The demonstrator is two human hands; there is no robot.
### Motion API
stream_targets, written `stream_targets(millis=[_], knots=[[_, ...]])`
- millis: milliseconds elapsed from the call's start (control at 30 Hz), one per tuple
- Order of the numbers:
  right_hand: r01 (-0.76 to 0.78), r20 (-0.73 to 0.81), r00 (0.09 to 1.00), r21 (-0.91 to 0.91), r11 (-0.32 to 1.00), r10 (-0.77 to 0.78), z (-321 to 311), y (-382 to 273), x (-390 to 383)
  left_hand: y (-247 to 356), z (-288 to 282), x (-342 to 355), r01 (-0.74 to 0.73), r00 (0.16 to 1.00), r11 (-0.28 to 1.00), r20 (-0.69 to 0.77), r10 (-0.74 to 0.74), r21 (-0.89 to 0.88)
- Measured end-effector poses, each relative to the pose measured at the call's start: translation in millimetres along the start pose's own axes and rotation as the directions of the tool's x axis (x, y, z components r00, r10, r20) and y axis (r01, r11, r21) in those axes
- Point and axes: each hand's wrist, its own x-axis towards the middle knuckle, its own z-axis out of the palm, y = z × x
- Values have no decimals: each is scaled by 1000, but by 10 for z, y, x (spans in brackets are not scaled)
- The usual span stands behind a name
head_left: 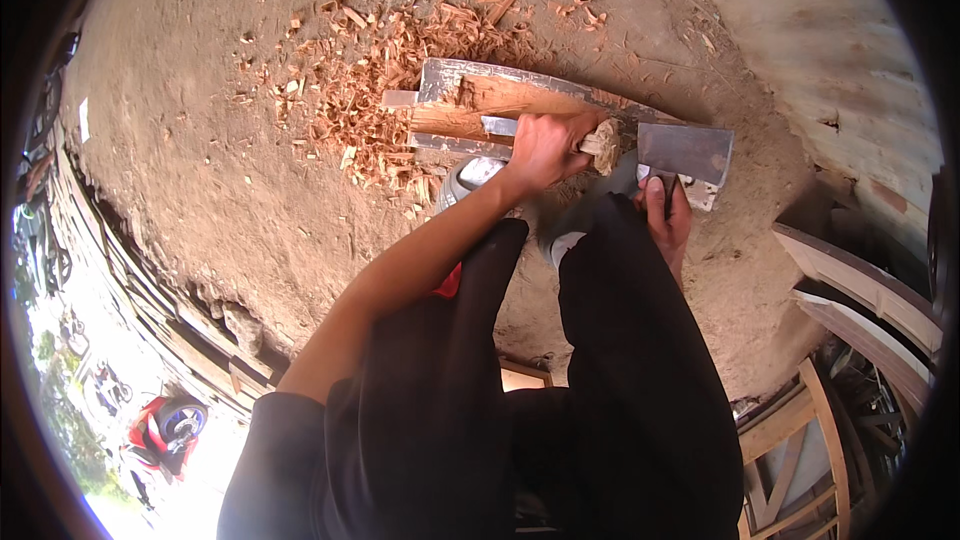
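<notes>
A long piece of wood (560,83) with worn grey edges and a carved orange-brown hollow lies across the ground in front of me. Over its middle, my left hand (548,148) is closed around a chisel (602,145). The chisel's battered, frayed wooden end sticks out to the right of the fist, and its flat metal blade points left into the hollow. My right hand (665,212) grips the short handle of a tool with a broad, flat, grey rectangular head (685,150). That head hangs over the wood's right end, apart from the chisel.
Wood shavings (370,100) cover the dirt ground left of and beyond the wood. My shoes (470,178) are close against its near side. Curved wooden boards (860,280) and a wooden frame (800,450) stand at right, below a weathered sheet (830,50). A red motorcycle (165,435) is far left.
</notes>
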Motion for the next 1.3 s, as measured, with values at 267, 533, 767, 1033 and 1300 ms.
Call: stream_targets(millis=[267, 533, 767, 1033, 1300], knots=[[56, -7, 998, 2, 998, -56, -18, 105, 52, -9, 23, -24, 10, 1000, 1000, 1, -10, -2], [40, -10, 999, 75, 996, -40, 7, -8, 54, -14, -1, -27, 26, 1000, 1000, 0, -26, 1], [-113, 92, 990, 54, 992, 107, -129, 63, 113, -97, 57, -16, 15, 999, 999, -40, -14, 34], [-41, 118, 992, -55, 998, 47, -158, 56, 163, -62, 67, 23, 44, 997, 999, -68, -43, 21], [57, 111, 993, -135, 989, -42, -163, 188, 180, -59, 52, 44, 91, 996, 995, -10, -91, 40]])
